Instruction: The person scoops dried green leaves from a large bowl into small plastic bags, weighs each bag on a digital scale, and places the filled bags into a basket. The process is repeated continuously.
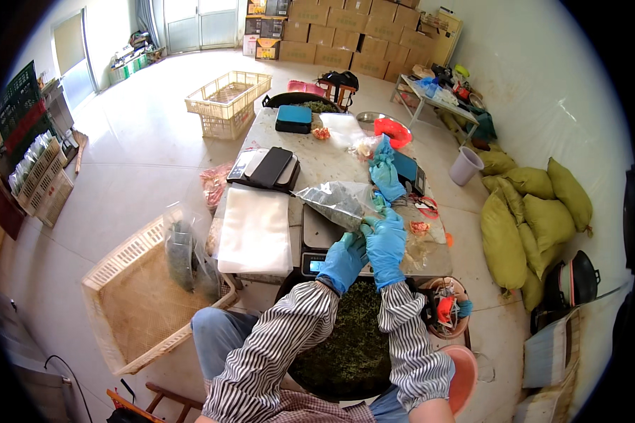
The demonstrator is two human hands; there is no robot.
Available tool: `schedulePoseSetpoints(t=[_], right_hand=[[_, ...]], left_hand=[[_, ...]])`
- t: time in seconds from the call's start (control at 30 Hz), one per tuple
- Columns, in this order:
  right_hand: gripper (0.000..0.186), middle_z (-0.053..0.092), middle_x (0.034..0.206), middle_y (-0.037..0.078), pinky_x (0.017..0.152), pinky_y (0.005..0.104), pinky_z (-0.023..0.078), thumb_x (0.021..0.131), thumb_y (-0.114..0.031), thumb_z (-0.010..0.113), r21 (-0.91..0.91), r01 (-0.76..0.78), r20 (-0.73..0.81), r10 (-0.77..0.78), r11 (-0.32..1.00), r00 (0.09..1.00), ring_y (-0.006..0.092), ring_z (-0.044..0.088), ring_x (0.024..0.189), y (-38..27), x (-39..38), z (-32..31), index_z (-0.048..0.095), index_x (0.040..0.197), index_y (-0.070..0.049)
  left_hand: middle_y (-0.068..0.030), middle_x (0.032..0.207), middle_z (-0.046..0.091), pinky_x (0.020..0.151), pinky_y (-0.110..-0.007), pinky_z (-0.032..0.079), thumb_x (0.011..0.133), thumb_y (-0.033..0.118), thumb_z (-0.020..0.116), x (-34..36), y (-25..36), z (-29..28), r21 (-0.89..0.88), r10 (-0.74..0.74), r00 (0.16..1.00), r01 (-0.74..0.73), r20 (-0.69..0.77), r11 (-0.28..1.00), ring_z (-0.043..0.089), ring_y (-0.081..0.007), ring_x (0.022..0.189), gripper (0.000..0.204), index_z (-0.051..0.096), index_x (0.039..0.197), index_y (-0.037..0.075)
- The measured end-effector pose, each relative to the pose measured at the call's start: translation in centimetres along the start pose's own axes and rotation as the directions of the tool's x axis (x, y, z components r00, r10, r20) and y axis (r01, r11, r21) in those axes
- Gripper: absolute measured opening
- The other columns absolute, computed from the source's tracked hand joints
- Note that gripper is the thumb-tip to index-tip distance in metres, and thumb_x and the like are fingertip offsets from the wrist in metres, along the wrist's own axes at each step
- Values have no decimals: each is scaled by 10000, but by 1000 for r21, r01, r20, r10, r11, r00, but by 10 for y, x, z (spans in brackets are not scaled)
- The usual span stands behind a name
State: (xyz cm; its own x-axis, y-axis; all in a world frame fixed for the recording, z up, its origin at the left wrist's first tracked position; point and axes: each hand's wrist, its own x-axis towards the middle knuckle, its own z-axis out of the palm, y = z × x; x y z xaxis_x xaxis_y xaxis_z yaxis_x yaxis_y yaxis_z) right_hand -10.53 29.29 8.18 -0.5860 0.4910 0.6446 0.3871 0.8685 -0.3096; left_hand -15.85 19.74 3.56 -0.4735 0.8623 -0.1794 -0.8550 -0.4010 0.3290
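Observation:
A clear plastic bag (335,201) with dark green leafy stuff in it lies tilted above the digital scale (321,233). My right hand (386,243), in a blue glove, is closed on the bag's gathered near end. Right beside it, my left hand (343,262), gloved too, has its fingers bent in at the same end. What lies between the fingertips is too small to make out. Below my forearms stands a large dark pan (346,345) of dried green leaves. A stack of flat clear bags (255,229) lies left of the scale.
Other scales (264,169) and crumpled blue gloves (386,169) are on the table (324,151). A cream crate (141,296) holding filled bags (182,257) stands at left. A waste bucket (448,307) is at right, green sacks (536,218) along the wall.

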Motion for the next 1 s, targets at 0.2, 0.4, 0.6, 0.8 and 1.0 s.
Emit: schedulePoseSetpoints(t=[0.2, 0.4, 0.6, 0.8, 1.0], right_hand=[[223, 685, 1045, 170, 853, 425, 519, 851, -233, 776, 70, 31, -69, -26, 997, 997, 333, 622, 979, 12, 5, -4, 775, 911, -19], [205, 690, 977, 134, 789, 365, 512, 963, -149, 670, 514, -235, 81, 226, 825, 971, 237, 634, 845, 26, -4, -12, 707, 1014, 46], [195, 656, 911, 29, 732, 263, 493, 999, -150, 645, 714, -606, 449, 436, 350, 780, 82, 572, 778, 5, -62, -83, 708, 1000, 34], [274, 644, 1159, 110, 938, 358, 519, 889, -126, 753, 182, -225, 381, 142, 957, 914, 275, 639, 1063, 12, -148, -98, 695, 1135, -19], [278, 638, 1186, 113, 944, 323, 519, 924, -118, 723, 507, -505, 419, 312, 699, 853, 227, 645, 1065, 13, -132, -84, 674, 1169, 4]], left_hand=[[-233, 1492, 401, 1197, -481, 346, 1093, 311, 369, -1, -14, -8, -177, 27, 997, -41, -79, 983, 433, -359, 1379, 486, 336, 1451, -16], [-228, 1533, 371, 1191, -464, 364, 1097, 312, 370, -14, -20, 0, -130, -6, 989, -14, -151, 991, 417, -351, 1406, 569, 235, 1539, -21], [-208, 1592, 334, 1207, -454, 327, 1095, 397, 356, -46, -41, -22, -107, -70, 990, 57, -123, 993, 381, -334, 1443, 660, 165, 1580, -8], [-139, 1398, 602, 1016, -372, 457, 1102, 421, 363, -118, -72, -34, 59, -179, 966, 193, -188, 979, 587, -239, 1219, 576, 406, 1492, -1], [-147, 1447, 563, 1073, -388, 459, 1118, 375, 329, -143, -86, -55, 126, -282, 919, 326, -276, 937, 594, -254, 1214, 517, 462, 1473, 23]])
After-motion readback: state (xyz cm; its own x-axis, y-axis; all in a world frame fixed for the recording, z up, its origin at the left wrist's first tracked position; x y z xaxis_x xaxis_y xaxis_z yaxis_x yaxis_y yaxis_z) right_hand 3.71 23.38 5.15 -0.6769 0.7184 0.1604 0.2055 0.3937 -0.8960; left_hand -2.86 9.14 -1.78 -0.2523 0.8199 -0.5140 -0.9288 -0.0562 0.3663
